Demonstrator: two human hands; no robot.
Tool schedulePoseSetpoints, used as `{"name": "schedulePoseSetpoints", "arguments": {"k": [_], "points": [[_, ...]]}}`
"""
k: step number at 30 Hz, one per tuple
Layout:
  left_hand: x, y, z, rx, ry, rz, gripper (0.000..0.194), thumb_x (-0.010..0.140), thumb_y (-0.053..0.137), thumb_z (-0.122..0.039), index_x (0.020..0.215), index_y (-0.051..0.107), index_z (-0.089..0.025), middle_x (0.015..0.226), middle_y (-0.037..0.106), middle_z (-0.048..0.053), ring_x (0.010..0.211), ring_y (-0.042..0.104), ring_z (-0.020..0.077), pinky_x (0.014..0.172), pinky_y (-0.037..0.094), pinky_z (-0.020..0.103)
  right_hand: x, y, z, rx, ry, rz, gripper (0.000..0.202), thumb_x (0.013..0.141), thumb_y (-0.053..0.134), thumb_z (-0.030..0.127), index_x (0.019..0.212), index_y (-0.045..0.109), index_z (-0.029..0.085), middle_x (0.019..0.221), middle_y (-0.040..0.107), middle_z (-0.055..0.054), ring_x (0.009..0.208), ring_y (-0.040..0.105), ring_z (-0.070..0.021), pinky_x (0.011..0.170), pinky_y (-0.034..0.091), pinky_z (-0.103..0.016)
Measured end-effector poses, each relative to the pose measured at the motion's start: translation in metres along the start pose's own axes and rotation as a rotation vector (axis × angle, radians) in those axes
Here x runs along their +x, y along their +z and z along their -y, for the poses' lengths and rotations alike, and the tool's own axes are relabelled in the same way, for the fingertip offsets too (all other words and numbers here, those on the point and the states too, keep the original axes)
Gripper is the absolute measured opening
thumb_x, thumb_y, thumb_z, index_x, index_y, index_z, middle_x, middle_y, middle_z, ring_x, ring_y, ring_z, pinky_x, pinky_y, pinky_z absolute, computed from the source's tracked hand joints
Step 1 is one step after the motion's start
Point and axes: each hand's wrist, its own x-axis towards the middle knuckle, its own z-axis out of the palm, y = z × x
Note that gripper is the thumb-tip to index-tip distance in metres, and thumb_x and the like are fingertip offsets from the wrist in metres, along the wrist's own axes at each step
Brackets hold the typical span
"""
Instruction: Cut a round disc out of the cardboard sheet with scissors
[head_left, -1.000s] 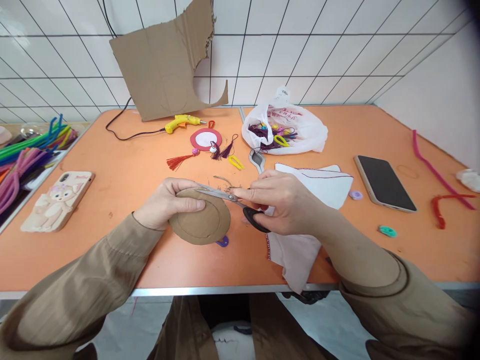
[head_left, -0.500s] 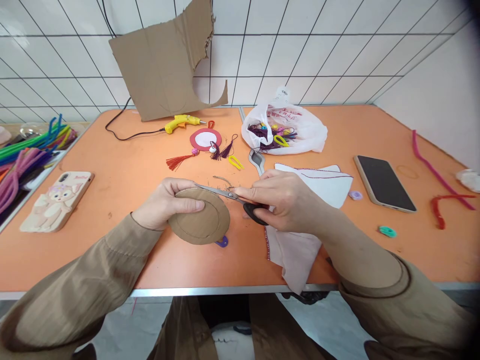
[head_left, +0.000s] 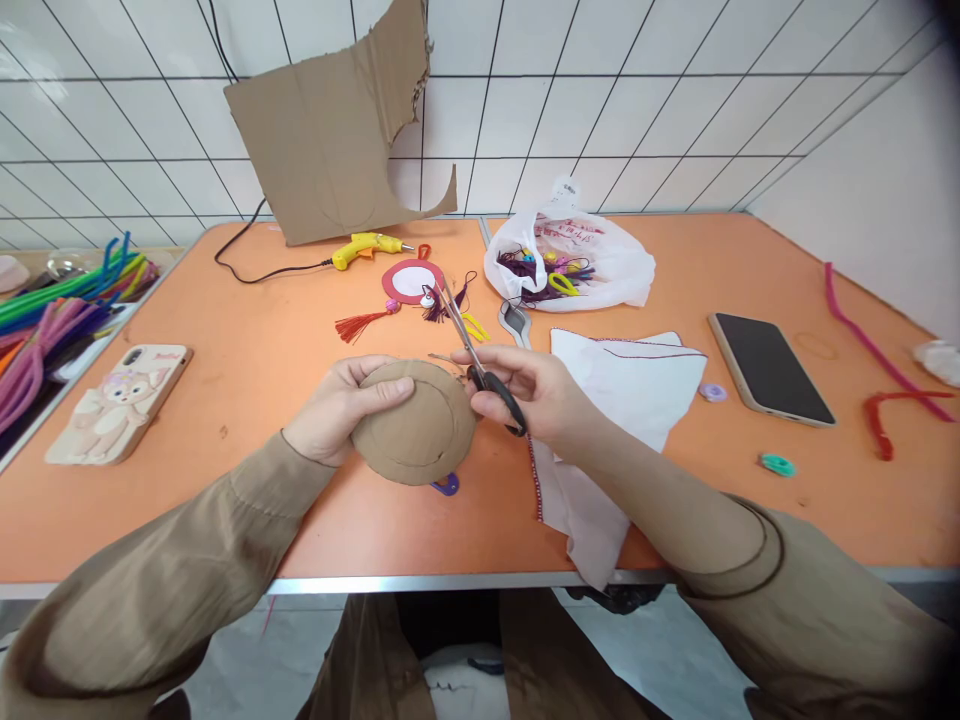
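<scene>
My left hand (head_left: 346, 405) pinches a round cardboard disc (head_left: 412, 428), thumb on top, above the front of the orange table. A circle line runs inside the disc's edge. In my right hand (head_left: 525, 390) is a pair of scissors (head_left: 495, 392) with black handles, its blades pointing up and away, clear of the cardboard. A purple clip (head_left: 448, 485) shows just past the disc's lower edge. Beyond the blades lies a red-rimmed round ornament (head_left: 390, 282) with tassels. Small cardboard scraps lie behind the disc, partly hidden by my right hand.
A torn cardboard sheet (head_left: 322, 150) leans on the tiled wall. By it lies a yellow glue gun (head_left: 367, 250). A plastic bag (head_left: 619, 265) of tassels stands at the back, white cloth (head_left: 637, 380) right of my hand. Phones (head_left: 770, 367) and pipe cleaners lie at both sides.
The scissors have come away from the disc's top edge and swung from pointing left to pointing up. The disc has shifted slightly right in my left hand.
</scene>
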Motion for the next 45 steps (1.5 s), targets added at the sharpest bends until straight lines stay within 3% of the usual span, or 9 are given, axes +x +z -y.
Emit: {"name": "schedulePoseSetpoints", "arguments": {"k": [9, 16, 20, 25, 29, 33, 37, 40, 45], "points": [[0.003, 0.006, 0.013, -0.001, 0.004, -0.021, 0.038, 0.069, 0.082, -0.035, 0.097, 0.073, -0.010, 0.083, 0.075, 0.012, 0.070, 0.069, 0.0227, 0.065, 0.055, 0.034, 0.004, 0.005, -0.013, 0.170, 0.107, -0.067, 0.048, 0.064, 0.082, 0.030, 0.108, 0.068, 0.019, 0.081, 0.072, -0.002, 0.072, 0.064, -0.0150, 0.065, 0.053, -0.029], [0.003, -0.002, 0.014, 0.331, 0.310, -0.062, 0.057, 0.073, 0.080, -0.036, 0.125, 0.063, -0.020, 0.118, 0.069, 0.010, 0.109, 0.063, 0.0272, 0.089, 0.052, 0.035, 0.005, 0.003, -0.012, 0.216, 0.096, -0.076, 0.048, 0.062, 0.084, 0.032, 0.105, 0.069, 0.020, 0.084, 0.073, -0.002, 0.071, 0.065, -0.0145, 0.063, 0.053, -0.028], [0.003, -0.005, 0.012, 0.307, 0.300, -0.005, 0.047, 0.075, 0.078, -0.036, 0.118, 0.066, -0.020, 0.118, 0.069, 0.009, 0.111, 0.063, 0.0273, 0.091, 0.051, 0.035, 0.005, 0.001, -0.012, 0.223, 0.094, -0.048, 0.050, 0.062, 0.085, 0.036, 0.107, 0.069, 0.020, 0.090, 0.074, -0.005, 0.078, 0.067, -0.0171, 0.070, 0.055, -0.031], [0.002, -0.006, 0.010, 0.305, 0.274, 0.061, 0.058, 0.071, 0.081, -0.033, 0.124, 0.062, -0.022, 0.125, 0.066, 0.010, 0.115, 0.060, 0.0308, 0.090, 0.052, 0.037, 0.006, -0.001, -0.014, 0.210, 0.080, -0.035, 0.051, 0.062, 0.086, 0.039, 0.108, 0.070, 0.021, 0.095, 0.074, -0.006, 0.089, 0.068, -0.0220, 0.076, 0.056, -0.035], [0.002, -0.003, 0.012, 0.109, 0.198, 0.094, 0.059, 0.075, 0.077, -0.035, 0.130, 0.058, -0.023, 0.126, 0.066, 0.010, 0.115, 0.061, 0.0311, 0.088, 0.054, 0.036, 0.008, -0.001, -0.014, 0.224, 0.048, -0.081, 0.052, 0.061, 0.086, 0.040, 0.106, 0.070, 0.020, 0.094, 0.074, -0.005, 0.089, 0.068, -0.0219, 0.079, 0.056, -0.037], [0.006, -0.003, 0.015, -0.070, 0.122, 0.108, 0.050, 0.084, 0.062, -0.053, 0.118, 0.066, -0.017, 0.110, 0.073, 0.012, 0.092, 0.071, 0.0274, 0.070, 0.060, 0.033, 0.010, -0.001, -0.015, 0.238, 0.013, -0.220, 0.052, 0.058, 0.086, 0.040, 0.104, 0.069, 0.020, 0.085, 0.073, -0.002, 0.075, 0.065, -0.0179, 0.067, 0.056, -0.033], [0.008, -0.004, 0.014, -0.051, 0.018, 0.123, 0.032, 0.077, 0.074, -0.043, 0.083, 0.069, -0.011, 0.061, 0.071, 0.007, 0.045, 0.065, 0.0161, 0.045, 0.054, 0.023, 0.011, -0.001, -0.014, 0.258, 0.005, -0.304, 0.051, 0.058, 0.084, 0.039, 0.103, 0.068, 0.022, 0.085, 0.071, -0.001, 0.075, 0.064, -0.0178, 0.061, 0.054, -0.030], [0.008, -0.003, 0.012, -0.049, 0.012, 0.093, 0.032, 0.070, 0.080, -0.038, 0.071, 0.064, -0.011, 0.053, 0.068, 0.007, 0.041, 0.064, 0.0162, 0.043, 0.054, 0.022, 0.011, -0.001, -0.013, 0.270, 0.013, -0.308, 0.047, 0.059, 0.084, 0.037, 0.101, 0.068, 0.022, 0.082, 0.069, 0.000, 0.077, 0.064, -0.0178, 0.062, 0.054, -0.030], [0.009, 0.000, 0.010, -0.063, 0.042, 0.054, 0.033, 0.068, 0.082, -0.037, 0.075, 0.066, -0.010, 0.056, 0.071, 0.008, 0.045, 0.067, 0.0183, 0.043, 0.057, 0.022, 0.011, -0.001, -0.012, 0.293, 0.032, -0.232, 0.055, 0.058, 0.084, 0.033, 0.109, 0.067, 0.021, 0.088, 0.071, -0.001, 0.081, 0.066, -0.0184, 0.068, 0.056, -0.031]]}}
